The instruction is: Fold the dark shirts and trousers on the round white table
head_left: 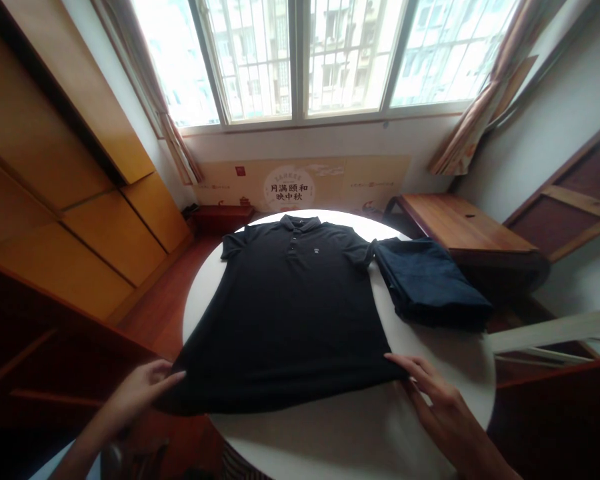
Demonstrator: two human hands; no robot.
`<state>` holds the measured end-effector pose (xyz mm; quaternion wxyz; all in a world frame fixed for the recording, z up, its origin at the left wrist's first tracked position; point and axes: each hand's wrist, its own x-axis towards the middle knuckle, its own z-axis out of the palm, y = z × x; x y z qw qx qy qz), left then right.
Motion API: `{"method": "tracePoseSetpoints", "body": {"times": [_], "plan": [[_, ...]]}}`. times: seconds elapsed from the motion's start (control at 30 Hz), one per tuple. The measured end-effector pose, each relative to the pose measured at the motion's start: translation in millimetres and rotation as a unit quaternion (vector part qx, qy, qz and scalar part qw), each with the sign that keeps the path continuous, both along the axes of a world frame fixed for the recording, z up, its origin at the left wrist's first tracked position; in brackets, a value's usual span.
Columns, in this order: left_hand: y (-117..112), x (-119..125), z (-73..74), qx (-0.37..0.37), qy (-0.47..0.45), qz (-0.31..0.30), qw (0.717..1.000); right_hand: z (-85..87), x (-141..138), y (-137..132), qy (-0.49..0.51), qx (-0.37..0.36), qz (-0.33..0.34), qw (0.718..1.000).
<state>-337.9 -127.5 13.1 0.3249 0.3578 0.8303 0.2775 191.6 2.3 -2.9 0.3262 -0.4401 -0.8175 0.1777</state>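
A black short-sleeved polo shirt lies spread front side up, its collar at the far edge of a round white table. My left hand pinches the shirt's lower left corner, which hangs out past the table's edge. At the lower right corner, the thumb and fingers of my right hand are closed on the hem. The near hem is lifted a little between both hands. Beside the right sleeve rests a folded stack of dark blue cloth.
Behind the table at the right stands a low wooden table. Yellow-brown cabinets line the left side. A barred window with curtains spans the far wall, above a printed cardboard panel.
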Motion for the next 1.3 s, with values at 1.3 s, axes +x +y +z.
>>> {"method": "tracePoseSetpoints", "body": {"times": [1.3], "plan": [[65, 189, -5.4, 0.208, 0.295, -0.583, 0.728, 31.7, -7, -30, 0.054, -0.231, -0.015, 0.971]]}}
